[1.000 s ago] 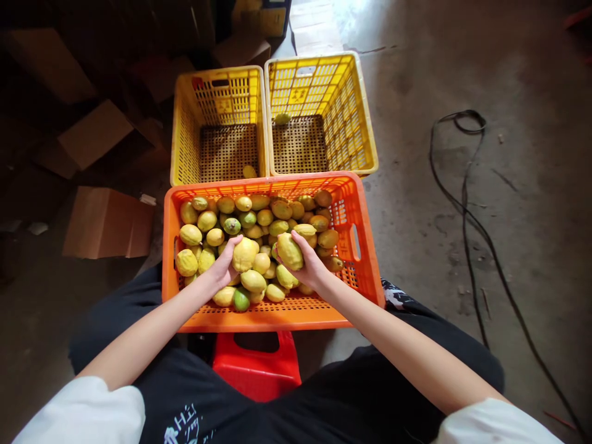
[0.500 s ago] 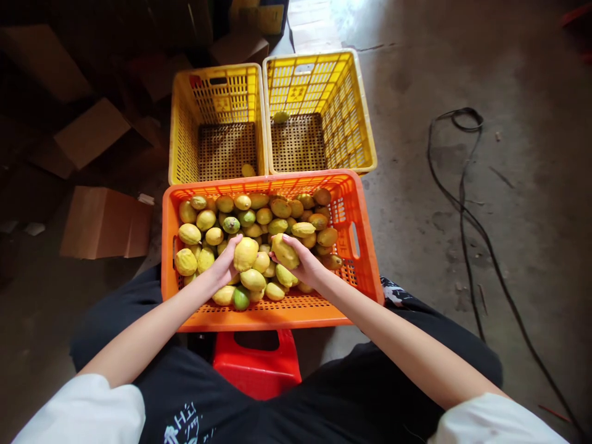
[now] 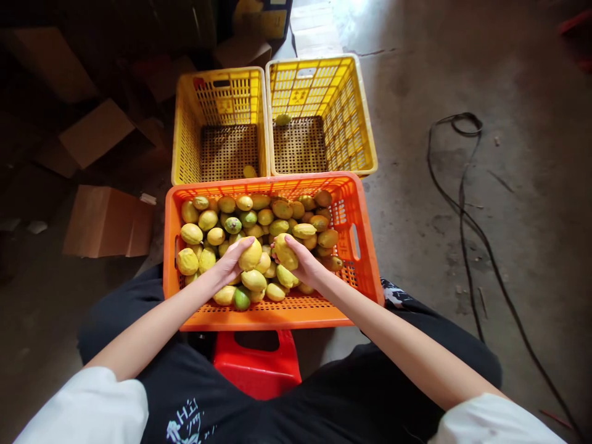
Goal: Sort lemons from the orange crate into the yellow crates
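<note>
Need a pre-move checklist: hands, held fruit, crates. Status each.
1. Left hand has a grip: ok, fingers around a rounded yellow fruit.
2. Right hand has a grip: ok, holding an oval yellow-green fruit.
3. Held fruits apart: ok, a gap shows between them.
4. Undersides of held fruits checked: cannot tell, hidden from this view.
5. Space under the hands clear: not ok, loose yellow and green fruits lie below in the orange slotted plastic crate.
6. Left yellow plastic crate and right yellow plastic crate open on top: ok, no lids.
</note>
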A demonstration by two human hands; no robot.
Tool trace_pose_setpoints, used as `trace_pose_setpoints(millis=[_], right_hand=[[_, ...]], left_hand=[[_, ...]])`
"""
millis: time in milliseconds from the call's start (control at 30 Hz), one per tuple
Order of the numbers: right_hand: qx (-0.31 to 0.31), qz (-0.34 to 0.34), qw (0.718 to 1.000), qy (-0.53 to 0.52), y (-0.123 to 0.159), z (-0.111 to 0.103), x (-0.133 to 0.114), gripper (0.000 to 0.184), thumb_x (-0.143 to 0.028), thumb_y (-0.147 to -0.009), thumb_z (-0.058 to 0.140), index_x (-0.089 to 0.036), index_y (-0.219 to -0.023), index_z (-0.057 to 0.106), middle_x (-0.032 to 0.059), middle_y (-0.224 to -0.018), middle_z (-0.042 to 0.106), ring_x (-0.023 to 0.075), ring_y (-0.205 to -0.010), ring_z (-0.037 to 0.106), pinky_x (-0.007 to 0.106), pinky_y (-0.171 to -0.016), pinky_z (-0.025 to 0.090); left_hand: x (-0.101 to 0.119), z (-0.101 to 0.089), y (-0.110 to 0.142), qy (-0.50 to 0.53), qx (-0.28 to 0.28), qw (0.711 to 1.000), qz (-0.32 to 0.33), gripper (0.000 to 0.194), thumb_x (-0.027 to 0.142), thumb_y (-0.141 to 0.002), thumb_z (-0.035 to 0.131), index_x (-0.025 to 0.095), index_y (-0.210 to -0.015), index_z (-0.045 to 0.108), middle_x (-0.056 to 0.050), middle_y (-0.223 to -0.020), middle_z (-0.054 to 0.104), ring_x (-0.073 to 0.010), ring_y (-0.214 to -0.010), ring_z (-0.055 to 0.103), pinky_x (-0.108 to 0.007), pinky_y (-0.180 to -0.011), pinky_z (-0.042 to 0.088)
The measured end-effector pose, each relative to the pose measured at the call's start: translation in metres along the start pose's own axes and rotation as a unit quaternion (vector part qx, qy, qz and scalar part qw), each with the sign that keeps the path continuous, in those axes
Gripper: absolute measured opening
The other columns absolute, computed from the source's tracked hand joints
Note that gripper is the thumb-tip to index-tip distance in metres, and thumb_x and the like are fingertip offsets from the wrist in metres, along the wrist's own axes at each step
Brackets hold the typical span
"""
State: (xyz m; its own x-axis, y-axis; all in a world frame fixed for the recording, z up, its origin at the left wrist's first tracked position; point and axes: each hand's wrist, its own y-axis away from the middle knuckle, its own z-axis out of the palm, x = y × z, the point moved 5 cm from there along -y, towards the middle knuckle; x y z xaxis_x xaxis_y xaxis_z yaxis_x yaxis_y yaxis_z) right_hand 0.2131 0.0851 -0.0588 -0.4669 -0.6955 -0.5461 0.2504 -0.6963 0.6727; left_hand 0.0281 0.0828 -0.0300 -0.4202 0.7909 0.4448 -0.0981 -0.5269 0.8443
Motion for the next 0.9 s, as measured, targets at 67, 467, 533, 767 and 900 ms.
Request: trace_pose_setpoints(millis=[67, 467, 533, 767, 900], right_hand=[[0.003, -0.003, 1.000, -0.005, 0.000, -0.001, 0.000, 0.047, -0.057, -0.070, 0.110, -0.027, -0.090, 0.078, 0.0000, -0.087, 0.080, 0.0209, -0.081, 0.074, 0.033, -0.078, 0.065], [0.018, 0.013, 1.000, -0.020, -0.002, -0.006, -0.001, 0.045, -0.059, -0.073, 0.105, -0.031, -0.095, 0.077, -0.0005, -0.085, 0.082, 0.0246, -0.086, 0.082, 0.034, -0.074, 0.067], [0.014, 0.019, 0.999, -0.022, -0.002, -0.003, -0.003, 0.045, -0.064, -0.074, 0.102, -0.031, -0.088, 0.074, 0.0023, -0.084, 0.083, 0.0284, -0.092, 0.084, 0.036, -0.073, 0.067], [0.005, 0.026, 0.999, -0.029, 0.000, 0.002, -0.007, 0.042, -0.062, -0.079, 0.097, -0.027, -0.095, 0.079, 0.0060, -0.095, 0.088, 0.0300, -0.093, 0.085, 0.039, -0.077, 0.067], [0.014, 0.032, 0.999, -0.025, -0.002, -0.004, -0.003, 0.043, -0.061, -0.079, 0.098, -0.028, -0.099, 0.079, 0.0023, -0.089, 0.083, 0.0265, -0.086, 0.082, 0.036, -0.073, 0.064]], left_hand=[[0.001, 0.002, 0.002, 0.019, 0.001, 1.000, -0.010, 0.032, 0.034, -0.088, 0.101, 0.026, -0.099, 0.073, -0.011, -0.102, 0.083, -0.0357, -0.112, 0.083, -0.038, -0.077, 0.076], [0.004, -0.008, 0.001, 0.029, 0.035, 0.999, -0.008, 0.025, 0.031, -0.088, 0.099, 0.027, -0.098, 0.077, -0.008, -0.097, 0.081, -0.0333, -0.112, 0.081, -0.029, -0.070, 0.069], [0.003, -0.007, 0.000, 0.022, 0.028, 0.999, -0.001, 0.028, 0.037, -0.088, 0.100, 0.027, -0.097, 0.075, -0.008, -0.098, 0.081, -0.0327, -0.112, 0.082, -0.030, -0.072, 0.070], [0.003, -0.003, 0.001, 0.058, 0.019, 0.998, -0.003, 0.021, 0.036, -0.099, 0.090, 0.026, -0.098, 0.072, -0.005, -0.089, 0.077, -0.0202, -0.076, 0.076, -0.028, -0.064, 0.070], [0.006, -0.004, 0.001, 0.087, 0.035, 0.996, -0.004, 0.012, 0.031, -0.105, 0.079, 0.024, -0.100, 0.071, -0.003, -0.085, 0.075, -0.0162, -0.066, 0.074, -0.026, -0.061, 0.068]])
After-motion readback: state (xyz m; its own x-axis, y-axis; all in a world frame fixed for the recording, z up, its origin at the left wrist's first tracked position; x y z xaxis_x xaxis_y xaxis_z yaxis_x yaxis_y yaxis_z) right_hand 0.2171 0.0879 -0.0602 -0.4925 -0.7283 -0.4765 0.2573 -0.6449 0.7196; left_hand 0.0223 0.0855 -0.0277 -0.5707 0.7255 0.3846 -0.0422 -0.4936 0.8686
